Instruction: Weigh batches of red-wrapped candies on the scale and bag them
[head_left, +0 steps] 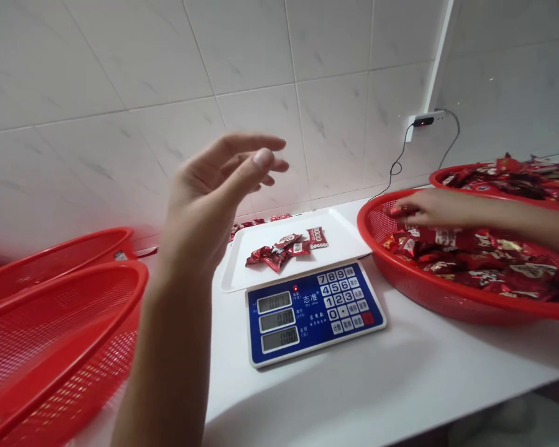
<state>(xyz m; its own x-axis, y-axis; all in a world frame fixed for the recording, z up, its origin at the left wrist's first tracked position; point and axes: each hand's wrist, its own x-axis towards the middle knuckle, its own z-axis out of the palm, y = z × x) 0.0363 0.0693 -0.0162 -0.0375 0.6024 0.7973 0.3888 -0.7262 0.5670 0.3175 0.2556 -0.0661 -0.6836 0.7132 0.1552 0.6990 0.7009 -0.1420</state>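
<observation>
Four red baskets stand in view, two at each side of the white bench (279, 397). The near right basket (447, 304) holds a heap of shiny red packets (489, 267); its right end is cut off by the edge of the view, and the forearm covers part of its contents. Behind it, the far right basket (440, 180) is piled above its rim with similar packets, also cut off.

The right hand (431, 208) is over the near right basket, thumb and fingers pinching a small red packet (397, 212), whose print is too blurred to read. The left hand (198, 195) is raised just left of the tray, fingers loosely curved and thumb apart from them, holding nothing visible.

On the scale (317, 313), the white tray (340, 233) carries a small cluster of red packets (284, 249). Its top display is hard to make out; the lower two read 0.00. More packets (261, 222) lie behind the tray, partly hidden by it and the left hand.

At left, the near left basket (142, 273) overlaps the far left basket (121, 234); both run out of view, their mesh smeared by blur.
</observation>
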